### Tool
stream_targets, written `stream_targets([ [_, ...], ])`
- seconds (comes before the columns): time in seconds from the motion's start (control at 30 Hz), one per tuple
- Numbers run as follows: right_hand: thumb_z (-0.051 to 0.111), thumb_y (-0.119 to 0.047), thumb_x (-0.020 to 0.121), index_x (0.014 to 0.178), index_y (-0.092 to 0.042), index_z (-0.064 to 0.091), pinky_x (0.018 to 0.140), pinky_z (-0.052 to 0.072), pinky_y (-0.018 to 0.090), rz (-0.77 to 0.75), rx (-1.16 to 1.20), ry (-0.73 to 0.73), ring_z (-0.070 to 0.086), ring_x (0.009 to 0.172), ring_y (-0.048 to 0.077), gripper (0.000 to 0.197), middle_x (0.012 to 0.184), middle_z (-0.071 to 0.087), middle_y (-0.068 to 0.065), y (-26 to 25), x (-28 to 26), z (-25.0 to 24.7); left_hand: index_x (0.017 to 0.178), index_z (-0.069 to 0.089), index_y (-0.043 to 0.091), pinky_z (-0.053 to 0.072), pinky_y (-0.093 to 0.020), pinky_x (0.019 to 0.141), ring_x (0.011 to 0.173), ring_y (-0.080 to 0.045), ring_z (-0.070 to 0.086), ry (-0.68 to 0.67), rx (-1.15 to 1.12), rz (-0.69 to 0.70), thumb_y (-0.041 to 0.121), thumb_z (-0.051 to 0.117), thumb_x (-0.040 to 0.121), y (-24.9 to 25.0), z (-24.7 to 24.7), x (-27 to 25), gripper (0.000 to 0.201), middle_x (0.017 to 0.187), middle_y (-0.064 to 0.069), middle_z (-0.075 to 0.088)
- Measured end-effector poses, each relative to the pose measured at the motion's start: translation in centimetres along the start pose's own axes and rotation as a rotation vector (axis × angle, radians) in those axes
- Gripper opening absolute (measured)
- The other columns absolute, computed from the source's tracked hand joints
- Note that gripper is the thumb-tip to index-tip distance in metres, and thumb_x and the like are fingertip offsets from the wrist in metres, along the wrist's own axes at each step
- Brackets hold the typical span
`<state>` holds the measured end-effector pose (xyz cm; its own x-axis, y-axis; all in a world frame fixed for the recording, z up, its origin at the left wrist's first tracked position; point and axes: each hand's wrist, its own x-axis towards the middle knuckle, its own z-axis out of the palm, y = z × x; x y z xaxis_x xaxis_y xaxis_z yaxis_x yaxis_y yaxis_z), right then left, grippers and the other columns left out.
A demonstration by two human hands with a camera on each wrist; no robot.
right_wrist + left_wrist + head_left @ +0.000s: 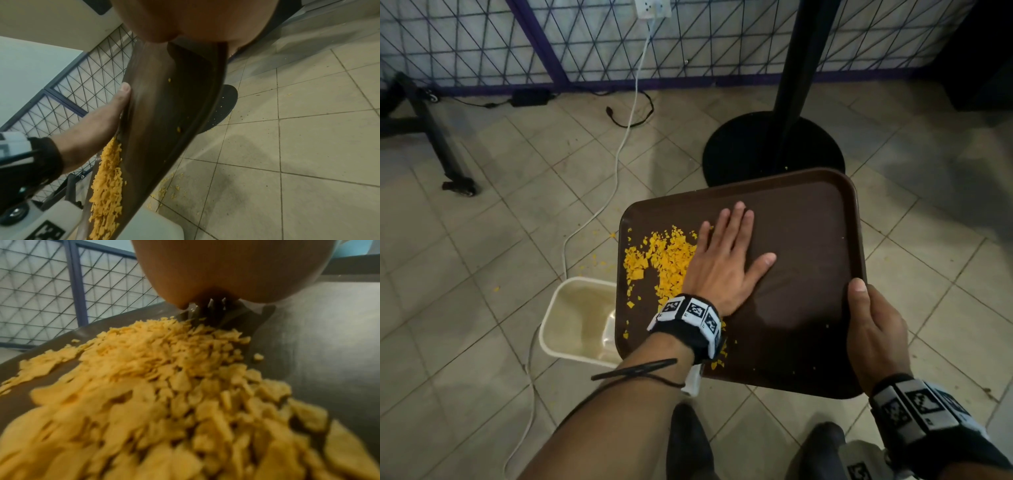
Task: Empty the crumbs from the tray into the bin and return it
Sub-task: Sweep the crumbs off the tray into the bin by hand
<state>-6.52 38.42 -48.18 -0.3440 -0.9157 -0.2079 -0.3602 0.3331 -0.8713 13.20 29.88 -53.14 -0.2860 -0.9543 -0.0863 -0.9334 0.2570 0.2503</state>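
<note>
**Tray tilted over the bin, crumbs heaped at its low edge**

The tiled floor (482, 274) stretches open to the left and right of the person, bounded at the far side by a wire-mesh partition (482, 41). A black round stand base (756, 147) sits just beyond the tray's far edge, and a white cable (619, 144) runs down across the tiles to the bin's left side.

The brown tray (808, 240) is held above the floor, sloping down to the left in the right wrist view. Its left edge overhangs the cream plastic bin (571, 318), hiding the bin's right side; the bin's near corner is cut off behind the left forearm. What lies in the bin is hard to make out, perhaps a pale liner or nothing more than its own base.

The yellow crumbs (661, 260) are piled along the tray's left part, against the little-finger side of the palm, with a few strays on the tray's near edge and on the tiles beside the bin.

The left hand (722, 260) lies flat on the tray surface, fingers straight and together, thumb spread. The right hand (873, 329) has its grip clenched round the tray's right rim, thumb on top, fingers hidden underneath.
</note>
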Motion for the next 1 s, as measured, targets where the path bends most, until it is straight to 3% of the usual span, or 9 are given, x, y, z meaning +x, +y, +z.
stream_targets([
  [0.2, 0.033, -0.037, 0.102, 0.097, -0.020, 0.057, 0.061, 0.041, 0.025, -0.010, -0.007, 0.011, 0.056, 0.077, 0.009, 0.030, 0.086, 0.061, -0.002, 0.3, 0.2, 0.0, 0.155, -0.015, 0.022, -0.003, -0.047, 0.122, 0.149, -0.015, -0.018, -0.092, -0.020, -0.226, 0.071, -0.005, 0.093, -6.3, 1.9, -4.4, 0.080, 0.162, 0.001, -0.023],
  [0.33, 0.032, -0.037, 0.103, 0.098, -0.020, 0.057, 0.060, 0.040, 0.024, -0.008, -0.010, 0.011, 0.055, 0.077, 0.007, 0.030, 0.085, 0.060, -0.005, 0.2, 0.2, 0.0, 0.156, -0.008, 0.021, -0.003, -0.046, 0.122, 0.150, -0.013, -0.016, -0.099, 0.024, -0.228, 0.070, -0.007, 0.093, -8.7, 1.5, -5.9, 0.080, 0.164, 0.001, -0.014],
  [0.47, 0.032, -0.037, 0.103, 0.100, -0.018, 0.057, 0.060, 0.040, 0.024, -0.008, -0.020, 0.011, 0.056, 0.078, 0.007, 0.032, 0.086, 0.060, -0.005, 0.3, 0.1, 0.1, 0.157, -0.004, 0.020, -0.003, -0.042, 0.123, 0.151, -0.015, -0.011, 0.005, -0.044, -0.216, 0.068, -0.001, 0.096, -7.7, 0.0, -3.4, 0.078, 0.164, 0.001, -0.013],
  [0.6, 0.032, -0.037, 0.102, 0.100, -0.019, 0.057, 0.059, 0.040, 0.024, -0.012, -0.012, 0.007, 0.056, 0.079, 0.007, 0.030, 0.087, 0.060, -0.005, 0.2, 0.1, 0.1, 0.157, -0.005, 0.019, 0.000, -0.044, 0.123, 0.151, -0.016, -0.008, -0.013, -0.046, -0.231, 0.069, -0.002, 0.095, -7.0, 0.1, -0.8, 0.080, 0.165, 0.001, -0.013],
  [0.77, 0.033, -0.038, 0.102, 0.103, -0.021, 0.057, 0.061, 0.042, 0.025, -0.007, 0.004, 0.005, 0.057, 0.081, 0.007, 0.029, 0.091, 0.061, -0.004, 0.6, 0.2, 0.0, 0.157, -0.010, 0.021, -0.001, -0.046, 0.123, 0.151, -0.015, -0.009, -0.071, -0.055, -0.371, 0.073, -0.005, 0.092, -9.8, 2.3, -4.1, 0.083, 0.164, 0.002, -0.015],
  [0.87, 0.033, -0.039, 0.102, 0.101, -0.021, 0.057, 0.062, 0.042, 0.025, -0.020, 0.000, 0.012, 0.057, 0.080, 0.007, 0.030, 0.089, 0.061, -0.004, 0.7, 0.2, 0.0, 0.158, -0.001, 0.019, 0.000, -0.046, 0.123, 0.151, -0.016, -0.007, -0.069, -0.021, -0.401, 0.072, -0.005, 0.093, -11.3, 2.6, -6.3, 0.083, 0.165, 0.000, -0.008],
  [1.0, 0.033, -0.038, 0.102, 0.102, -0.018, 0.058, 0.060, 0.040, 0.023, -0.023, -0.011, 0.018, 0.056, 0.079, 0.005, 0.032, 0.087, 0.060, -0.004, 0.7, 0.2, 0.1, 0.158, 0.004, 0.018, -0.001, -0.045, 0.122, 0.152, -0.017, -0.005, -0.006, -0.052, -0.417, 0.070, -0.002, 0.095, -12.6, 1.3, -4.6, 0.082, 0.166, 0.000, -0.005],
])
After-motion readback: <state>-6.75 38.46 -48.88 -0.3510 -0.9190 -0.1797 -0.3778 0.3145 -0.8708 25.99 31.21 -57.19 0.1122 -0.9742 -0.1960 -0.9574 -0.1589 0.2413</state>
